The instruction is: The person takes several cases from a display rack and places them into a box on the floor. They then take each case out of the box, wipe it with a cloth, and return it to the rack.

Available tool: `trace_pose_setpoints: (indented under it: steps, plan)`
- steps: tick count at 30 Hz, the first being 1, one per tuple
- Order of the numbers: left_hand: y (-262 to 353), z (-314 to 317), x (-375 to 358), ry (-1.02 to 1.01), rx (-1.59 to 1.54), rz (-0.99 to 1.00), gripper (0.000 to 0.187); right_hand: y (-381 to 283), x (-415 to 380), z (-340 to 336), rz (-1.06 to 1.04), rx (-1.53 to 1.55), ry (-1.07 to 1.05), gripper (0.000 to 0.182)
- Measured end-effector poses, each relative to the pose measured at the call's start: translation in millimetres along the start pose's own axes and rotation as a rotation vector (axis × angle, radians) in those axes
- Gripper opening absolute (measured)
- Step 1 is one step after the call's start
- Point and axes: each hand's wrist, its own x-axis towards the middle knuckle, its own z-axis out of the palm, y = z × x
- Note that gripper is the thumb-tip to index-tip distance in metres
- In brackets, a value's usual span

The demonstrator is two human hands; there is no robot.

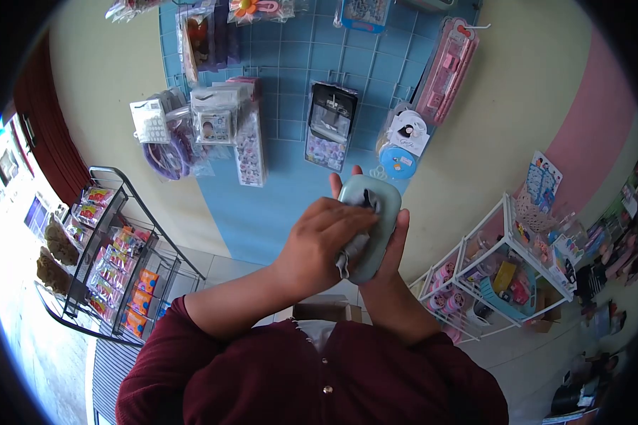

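Observation:
A pale green case (388, 202) with rounded corners is held up at chest height, its broad face towards me. My right hand (393, 256) grips it from behind and along the right side, thumb on the near edge and fingertips showing past the top left. Across its face lies my left hand (320, 237), closed on a bunched grey cloth (353, 252) pressed against the surface. A dark bit of the cloth shows above the left fingers. Those fingers hide much of the case's middle.
Ahead, a wire grid (283, 53) on the wall carries packaged accessories, among them a pink set (448, 71) and a blue round case (398, 161). A black rack (156, 212) with snack packets stands left, a white shelf (468, 273) with goods right. An open cardboard box (326, 312) is below.

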Motion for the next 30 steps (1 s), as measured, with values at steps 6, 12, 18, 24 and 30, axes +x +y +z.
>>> trace_pose_setpoints:
  steps: [6, 12, 18, 24, 30]
  plan:
    - [-13, 6, -13, -0.096, -0.022, 0.003, 0.049, -15, 10, -18, 0.04, -0.013, 0.092, 0.074]
    - [4, -14, 6, -0.145, -0.314, -0.095, 0.037, -46, 21, -1, -0.251, -0.47, 0.072, 0.069]
    - [9, -24, 66, -0.02, -0.167, -0.048, 0.049, -77, 53, 59, -0.357, -0.793, -0.14, 0.086]
    - [-6, -27, 158, 0.119, -0.78, -0.28, 0.034, -126, 113, 128, -0.541, -0.879, -0.257, 0.059]
    - [-22, -6, 241, 0.247, -0.837, -0.354, 0.038, -165, 165, 159, -0.453, -1.002, 0.016, 0.032]
